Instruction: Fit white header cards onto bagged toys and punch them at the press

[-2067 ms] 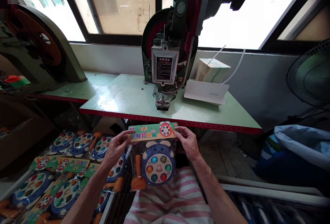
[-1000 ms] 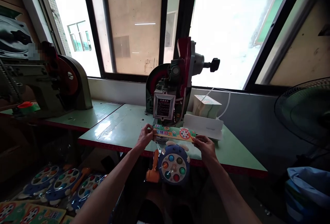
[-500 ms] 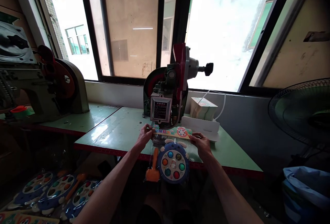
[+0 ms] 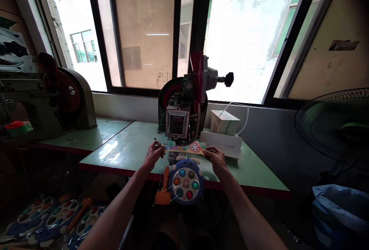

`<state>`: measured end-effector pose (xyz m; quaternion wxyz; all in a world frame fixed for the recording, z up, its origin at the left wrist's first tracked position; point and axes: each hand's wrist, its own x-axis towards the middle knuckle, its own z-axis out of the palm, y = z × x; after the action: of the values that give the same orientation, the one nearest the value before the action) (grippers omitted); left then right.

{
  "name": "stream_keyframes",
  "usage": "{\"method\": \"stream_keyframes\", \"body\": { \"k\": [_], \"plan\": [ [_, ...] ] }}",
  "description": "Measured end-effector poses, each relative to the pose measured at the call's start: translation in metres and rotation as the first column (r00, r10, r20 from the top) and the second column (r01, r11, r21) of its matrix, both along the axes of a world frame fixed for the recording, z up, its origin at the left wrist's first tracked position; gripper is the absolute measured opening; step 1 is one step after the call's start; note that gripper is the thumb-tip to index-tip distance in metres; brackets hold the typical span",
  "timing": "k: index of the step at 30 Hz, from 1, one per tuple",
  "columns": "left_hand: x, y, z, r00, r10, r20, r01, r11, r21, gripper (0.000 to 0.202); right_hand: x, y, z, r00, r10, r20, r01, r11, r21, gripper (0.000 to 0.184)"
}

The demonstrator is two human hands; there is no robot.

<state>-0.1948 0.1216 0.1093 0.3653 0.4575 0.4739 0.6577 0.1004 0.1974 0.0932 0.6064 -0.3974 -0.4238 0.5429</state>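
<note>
I hold a bagged toy (image 4: 184, 182) by its printed card header (image 4: 184, 148). My left hand (image 4: 152, 154) pinches the header's left end and my right hand (image 4: 215, 157) pinches its right end. The bag holds a blue round game with coloured buttons and an orange mallet (image 4: 163, 194), and it hangs over the table's front edge. The header lies under the head of the press machine (image 4: 184, 104), which stands on the green table (image 4: 127, 150).
A stack of cards (image 4: 223, 122) and a white folded card (image 4: 221, 144) sit right of the machine. A second machine (image 4: 52, 92) stands at the left. More bagged toys (image 4: 54, 219) lie on the floor at lower left. A fan (image 4: 337, 127) and a blue bag (image 4: 343, 211) are at the right.
Both hands have carried the toy up from my lap and pushed its header forward under the machine's head. The view has tilted upward.
</note>
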Motion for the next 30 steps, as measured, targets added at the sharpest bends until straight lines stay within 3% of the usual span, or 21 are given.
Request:
{"method": "stream_keyframes", "body": {
  "k": [6, 12, 18, 21, 25, 27, 30],
  "plan": [
    [-0.034, -0.022, 0.007, 0.997, 0.071, -0.007, -0.071, 0.997, -0.005, 0.042, -0.042, 0.0, 0.001, 0.998, 0.066, -0.015, -0.066, 0.998, 0.021, 0.046],
    [-0.033, -0.021, 0.007, 0.996, 0.086, 0.021, -0.085, 0.996, -0.025, 0.045, -0.041, 0.003, 0.0, 0.996, 0.084, 0.0, -0.084, 0.996, 0.014, 0.047],
    [-0.033, -0.025, -0.002, 0.984, 0.127, 0.121, -0.115, 0.988, -0.1, 0.049, -0.042, 0.001, -0.005, 0.997, 0.078, -0.014, -0.078, 0.997, -0.003, 0.05],
    [-0.021, -0.031, -0.006, 0.979, 0.079, 0.19, -0.049, 0.986, -0.158, 0.047, -0.046, 0.001, -0.007, 0.997, 0.059, -0.042, -0.061, 0.998, -0.032, 0.052],
    [0.001, -0.035, -0.002, 0.943, -0.132, 0.307, 0.218, 0.939, -0.266, 0.043, -0.049, -0.001, -0.007, 0.996, 0.029, -0.083, -0.034, 0.997, -0.07, 0.053],
    [0.006, -0.035, 0.001, 0.934, -0.117, 0.337, 0.214, 0.94, -0.267, 0.037, -0.049, -0.01, -0.006, 0.995, 0.054, -0.086, -0.06, 0.996, -0.072, 0.051],
    [0.002, -0.039, 0.005, 0.937, -0.023, 0.349, 0.117, 0.961, -0.251, 0.028, -0.051, -0.034, -0.009, 0.965, 0.263, 0.001, -0.263, 0.964, -0.041, 0.049]
  ]
}}
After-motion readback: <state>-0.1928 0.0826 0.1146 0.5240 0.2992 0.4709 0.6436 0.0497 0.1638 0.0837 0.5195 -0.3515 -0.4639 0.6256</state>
